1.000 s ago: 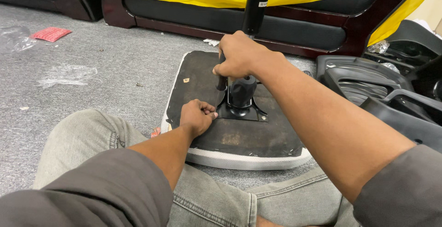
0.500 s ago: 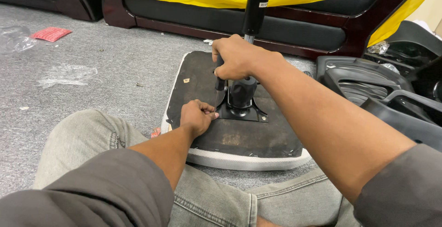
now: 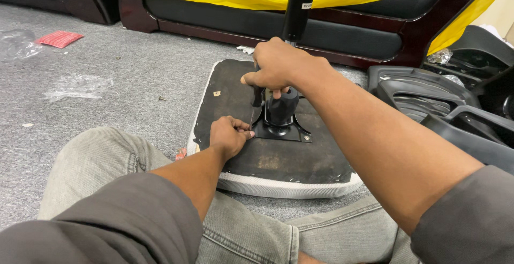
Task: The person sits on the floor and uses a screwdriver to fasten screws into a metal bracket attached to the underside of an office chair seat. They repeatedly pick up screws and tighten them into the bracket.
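Right hand (image 3: 278,63) grip tops a screwdriver (image 3: 256,103) above mounting plate (image 3: 292,131).

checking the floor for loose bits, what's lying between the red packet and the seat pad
In the head view, between the red packet and the seat pad lies grey carpet with crumpled clear plastic wrap and a small screw.

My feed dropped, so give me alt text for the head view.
Right hand grips a thin tool upright beside the black cylindrical post on an upturned dark seat base; left hand pinches at the black metal plate's corner.
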